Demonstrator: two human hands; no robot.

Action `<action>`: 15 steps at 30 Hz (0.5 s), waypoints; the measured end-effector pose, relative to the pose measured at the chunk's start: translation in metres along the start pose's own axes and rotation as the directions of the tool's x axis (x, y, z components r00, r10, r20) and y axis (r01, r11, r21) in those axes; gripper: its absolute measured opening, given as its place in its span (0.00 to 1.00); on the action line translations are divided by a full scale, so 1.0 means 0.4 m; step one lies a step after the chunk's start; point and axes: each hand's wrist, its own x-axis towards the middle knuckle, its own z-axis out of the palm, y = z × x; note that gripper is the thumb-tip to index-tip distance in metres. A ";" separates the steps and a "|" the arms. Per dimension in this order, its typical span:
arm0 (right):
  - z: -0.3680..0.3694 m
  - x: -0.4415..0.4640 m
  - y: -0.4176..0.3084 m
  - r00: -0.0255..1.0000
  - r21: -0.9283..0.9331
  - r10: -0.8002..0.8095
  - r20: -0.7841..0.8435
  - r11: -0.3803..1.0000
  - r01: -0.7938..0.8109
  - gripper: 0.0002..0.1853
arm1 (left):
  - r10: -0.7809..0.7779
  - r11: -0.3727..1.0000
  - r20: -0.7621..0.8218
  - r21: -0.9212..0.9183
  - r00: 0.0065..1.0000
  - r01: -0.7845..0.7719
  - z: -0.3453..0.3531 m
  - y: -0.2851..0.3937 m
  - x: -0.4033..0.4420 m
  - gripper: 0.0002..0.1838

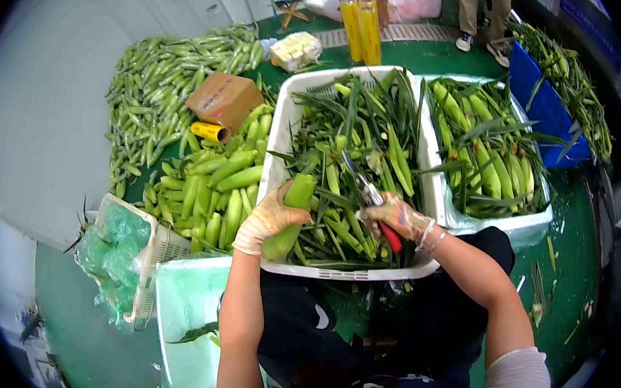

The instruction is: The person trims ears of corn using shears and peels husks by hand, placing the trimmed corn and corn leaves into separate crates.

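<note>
My left hand (273, 220), in a pale glove, is wrapped round a green corn cob (297, 200) in its husk, held upright over the left edge of a white basket (282, 115). My right hand (396, 219), also gloved, grips pruning shears (370, 193) with red on the handle; their blades point up and to the left, apart from the cob. Cut leaves and husk pieces (360, 125) fill the basket below both hands.
Corn in husks fills a white crate (531, 217) on the right. Corn piles (205, 186) and a cardboard box (224, 100) lie left. A crate with green bags (145, 268) and a foam box (185, 301) stand lower left. A blue bin (543, 110) and a person's legs (477, 17) are upper right.
</note>
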 end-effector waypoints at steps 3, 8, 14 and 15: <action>0.013 -0.056 -0.028 0.994 -0.111 0.016 0.108 0.994 -0.004 0.24 | 0.015 0.933 -0.153 -0.353 0.988 -0.069 0.003 0.011 0.003 0.26; 0.089 -0.064 0.045 0.995 -0.566 -0.070 0.067 0.819 0.095 0.31 | 0.112 0.873 -0.189 -0.451 0.976 -0.187 0.022 0.020 0.021 0.21; 0.104 -0.019 0.037 0.992 -0.294 0.037 0.120 0.956 0.000 0.63 | 0.109 0.845 -0.056 -0.521 0.992 -0.122 0.045 0.019 0.021 0.29; 0.113 -0.032 -0.013 0.986 -0.119 -0.032 0.166 0.991 0.053 0.52 | 0.102 0.819 0.020 -0.570 0.995 -0.072 0.045 0.004 0.022 0.31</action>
